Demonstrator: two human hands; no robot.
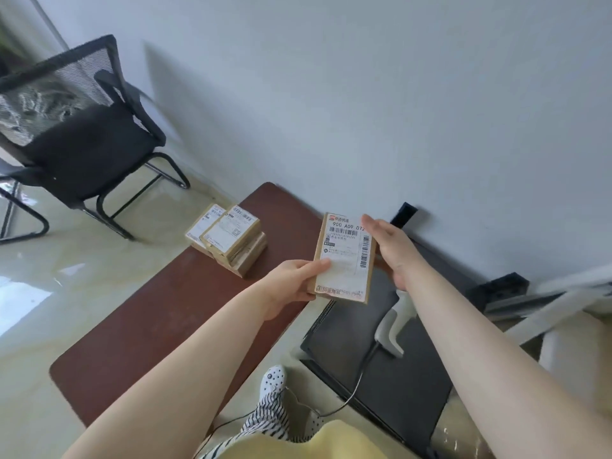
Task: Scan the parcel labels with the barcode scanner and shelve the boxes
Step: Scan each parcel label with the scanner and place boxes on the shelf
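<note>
Your left hand point(291, 283) pinches the parcel point(344, 256) at its seven-o'clock corner; your right hand point(390, 246), fingers straight, touches its three-o'clock edge. Label up, long axis running twelve to six.

Brown cardboard parcel point(344, 260), glossy floor point(49, 276)

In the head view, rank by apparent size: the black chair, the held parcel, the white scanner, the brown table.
1. brown table
2. black chair, far from the camera, so possibly bigger
3. held parcel
4. white scanner, partly hidden

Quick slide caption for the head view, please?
Both hands, left and right, hold a labelled parcel above the scanner; more parcels wait on the table.
</note>
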